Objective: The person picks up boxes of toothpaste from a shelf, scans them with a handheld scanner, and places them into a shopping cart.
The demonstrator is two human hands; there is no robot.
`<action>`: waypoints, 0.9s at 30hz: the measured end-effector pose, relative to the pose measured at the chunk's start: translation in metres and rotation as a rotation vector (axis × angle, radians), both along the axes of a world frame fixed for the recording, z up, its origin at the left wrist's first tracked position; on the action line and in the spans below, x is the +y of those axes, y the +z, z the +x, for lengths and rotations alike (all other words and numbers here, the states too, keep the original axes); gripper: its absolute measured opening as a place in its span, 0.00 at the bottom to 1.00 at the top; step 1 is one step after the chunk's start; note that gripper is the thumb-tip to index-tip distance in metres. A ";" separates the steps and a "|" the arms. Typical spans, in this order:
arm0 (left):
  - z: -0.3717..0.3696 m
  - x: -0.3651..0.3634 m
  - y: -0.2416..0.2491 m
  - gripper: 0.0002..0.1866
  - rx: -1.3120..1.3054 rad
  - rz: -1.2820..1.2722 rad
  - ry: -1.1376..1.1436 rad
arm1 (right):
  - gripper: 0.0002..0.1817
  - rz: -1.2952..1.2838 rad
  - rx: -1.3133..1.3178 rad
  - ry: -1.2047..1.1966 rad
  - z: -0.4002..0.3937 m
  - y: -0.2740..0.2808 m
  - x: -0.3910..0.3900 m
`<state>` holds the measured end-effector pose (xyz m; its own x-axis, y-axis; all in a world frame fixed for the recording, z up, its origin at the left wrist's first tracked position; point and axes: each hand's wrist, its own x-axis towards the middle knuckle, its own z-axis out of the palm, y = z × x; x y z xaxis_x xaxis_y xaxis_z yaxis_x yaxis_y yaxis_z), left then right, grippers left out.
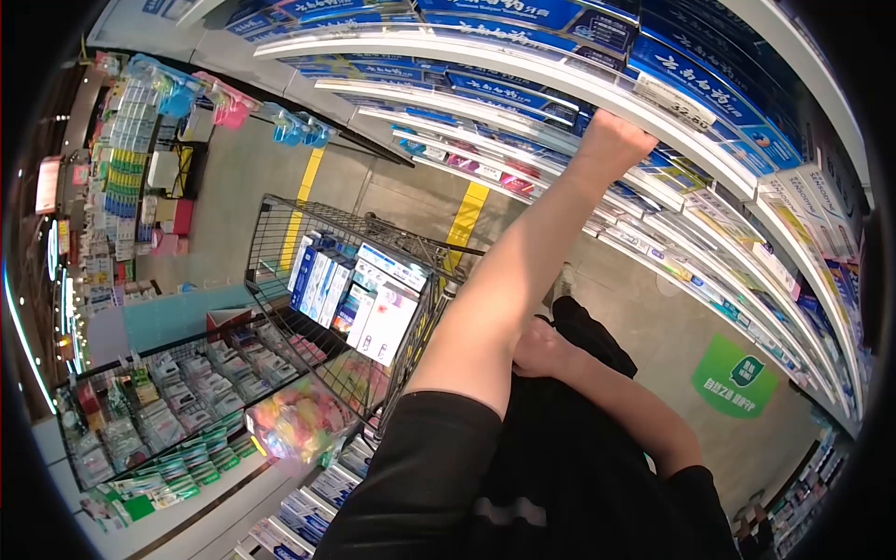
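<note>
My left hand point(616, 142) reaches up to the toothpaste shelf and meets the white shelf edge point(560, 67) just below a price tag point(674, 103). Its fingers are hidden there, so what they touch does not show. Blue toothpaste boxes point(686, 70) are stacked above that edge. On the lower shelves are more blue toothpaste boxes point(495, 84). Close to my body, my right hand point(543, 349) is curled closed, partly covered by my left forearm. Whether anything is inside it cannot be seen.
A black wire shopping cart point(271, 271) stands to the left with several boxes point(327, 285) in it. Behind it, a wire display basket point(89, 457) holds small packets. A bag of colourful items point(299, 415) hangs beside the cart. A green sign point(735, 375) is at right.
</note>
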<state>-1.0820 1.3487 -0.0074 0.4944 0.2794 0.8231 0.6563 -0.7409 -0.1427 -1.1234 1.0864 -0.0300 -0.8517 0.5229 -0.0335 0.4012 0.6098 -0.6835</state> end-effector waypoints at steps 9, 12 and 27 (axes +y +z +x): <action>-0.038 -0.035 -0.004 0.24 0.121 -0.326 -0.182 | 0.29 0.016 0.347 -0.273 0.037 0.007 -0.003; -0.082 -0.095 0.004 0.24 0.148 -0.549 -0.111 | 0.24 -0.289 0.323 -0.593 0.091 0.026 -0.005; -0.053 -0.057 -0.010 0.45 -0.745 -1.325 -0.041 | 0.07 -0.130 0.532 -1.713 0.237 0.005 0.069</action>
